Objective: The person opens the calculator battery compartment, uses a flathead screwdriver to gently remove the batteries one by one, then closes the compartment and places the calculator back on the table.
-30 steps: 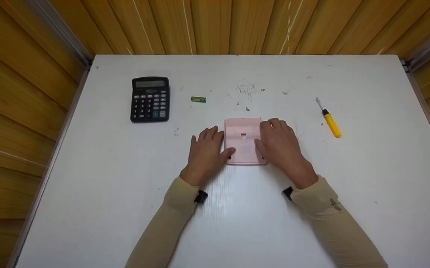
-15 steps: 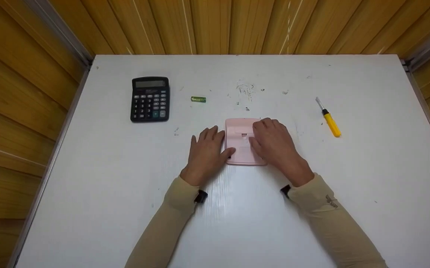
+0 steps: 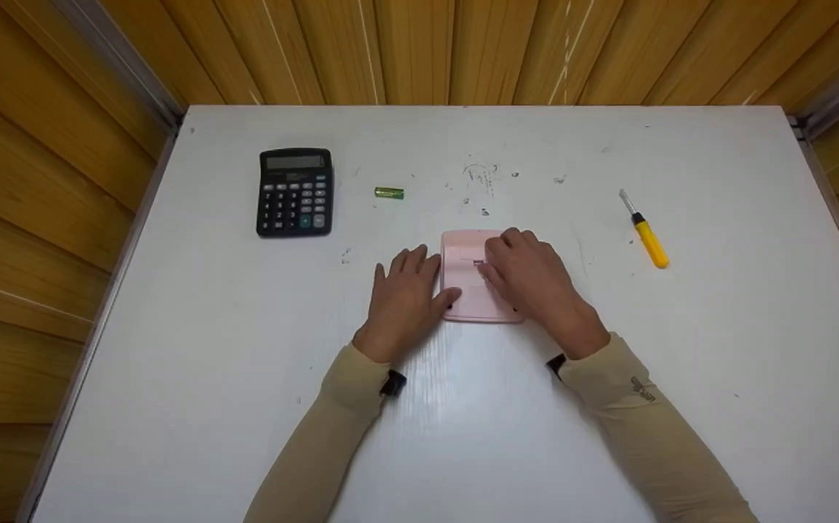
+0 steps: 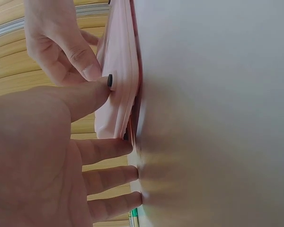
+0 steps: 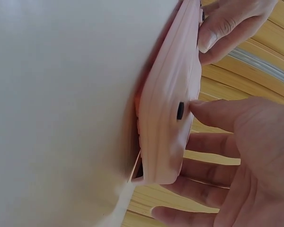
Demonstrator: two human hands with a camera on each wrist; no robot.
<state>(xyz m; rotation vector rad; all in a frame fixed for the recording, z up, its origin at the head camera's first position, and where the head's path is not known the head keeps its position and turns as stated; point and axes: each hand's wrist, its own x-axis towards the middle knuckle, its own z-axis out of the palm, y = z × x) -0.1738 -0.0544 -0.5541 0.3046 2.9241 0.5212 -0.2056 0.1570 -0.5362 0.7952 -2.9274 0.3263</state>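
Observation:
A pink calculator [image 3: 466, 298] lies face down on the white table, its back with a small latch slot and dark rubber feet turned up. My left hand [image 3: 406, 301] rests at its left side: the thumb presses the lower left of the back, while the other fingers reach straight along the table, the nearest at the casing's edge in the left wrist view. My right hand [image 3: 535, 280] lies over the right half of the back, thumb and fingertips touching it close to the slot. Part of the right fingertips is hidden behind the casing [image 5: 168, 123] in the right wrist view.
A black calculator [image 3: 294, 193] stands at the back left. To its right lies a green battery [image 3: 389, 193]. A yellow-handled screwdriver [image 3: 650, 241] is on the right side. Wood-patterned panels [image 3: 419, 51] border the table's back and sides.
My right hand has slid left across the calculator's back, from its right edge toward the slot. The left hand and the calculator have stayed nearly in place.

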